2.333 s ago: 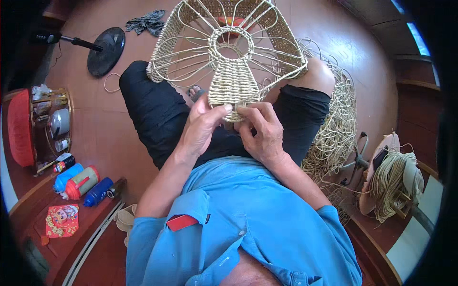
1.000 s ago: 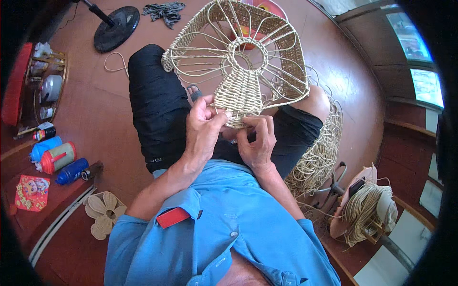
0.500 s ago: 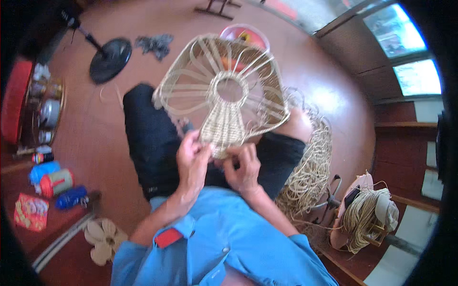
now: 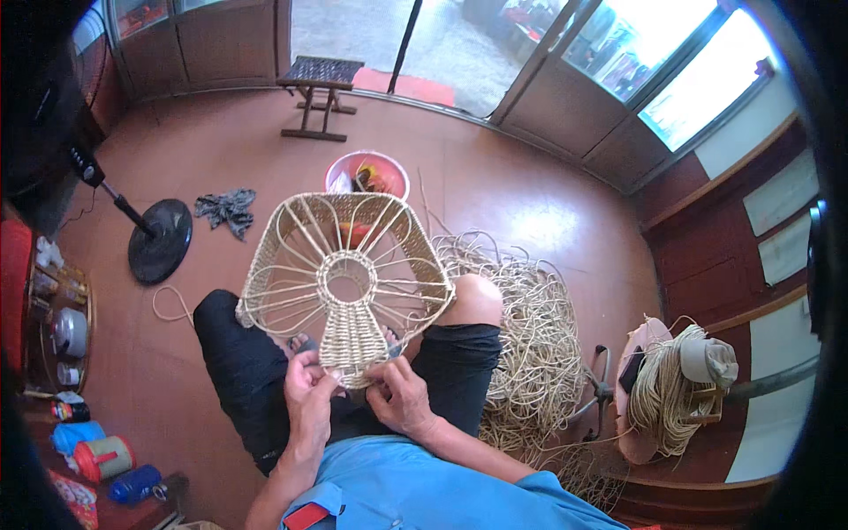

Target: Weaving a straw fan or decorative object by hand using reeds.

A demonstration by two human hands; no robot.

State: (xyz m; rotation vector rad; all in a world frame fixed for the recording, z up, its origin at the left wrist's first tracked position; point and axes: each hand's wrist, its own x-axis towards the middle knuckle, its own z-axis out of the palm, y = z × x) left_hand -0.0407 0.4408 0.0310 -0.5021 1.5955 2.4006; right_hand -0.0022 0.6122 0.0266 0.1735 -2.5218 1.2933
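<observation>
Together, hands (image 4: 309, 402) (image 4: 403, 397) at basketwork (image 4: 352, 334) edge, floor (image 4: 521, 194) beyond

The basket (image 4: 352, 329) is rough, matt fibre, the rag (image 4: 227, 212) at its ten o'clock cloth, the twelve-o'clock basin (image 4: 399, 170) smooth plastic.

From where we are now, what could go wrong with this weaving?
The woven piece might tip or twist: the left hand and right hand are both at its narrow end. The cord heap beside the right knee lies in loose, crossing loops, so it could knot if pulled.
</observation>
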